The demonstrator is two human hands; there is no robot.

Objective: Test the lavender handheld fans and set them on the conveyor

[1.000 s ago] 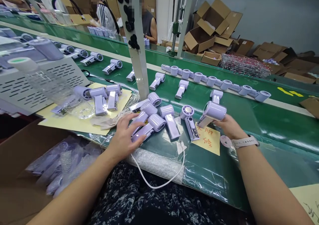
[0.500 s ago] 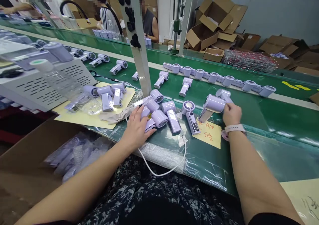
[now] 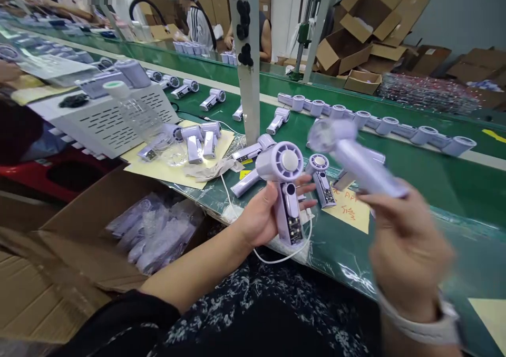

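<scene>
A lilac handheld fan rests in my left hand, its round grille facing up and the circuit board in its handle exposed. My thumb lies along one side of it, and the other fingers reach behind. My right hand, smeared by motion, grips a second handheld fan by the end of its handle, head pointing up and left. Beyond my left hand, a few more fans lie on the bench, one with an open handle near a yellow note. A white cable loops below the left hand.
A metal post rises from the bench edge. Fans stand in a row along the green conveyor. At left are a slotted metal box, a plastic bottle and a carton of bagged parts. Co-workers sit opposite.
My left hand has lifted a fan from the pile towards me. My right hand has raised another fan off the bench and brought it closer. The view has shifted left.
</scene>
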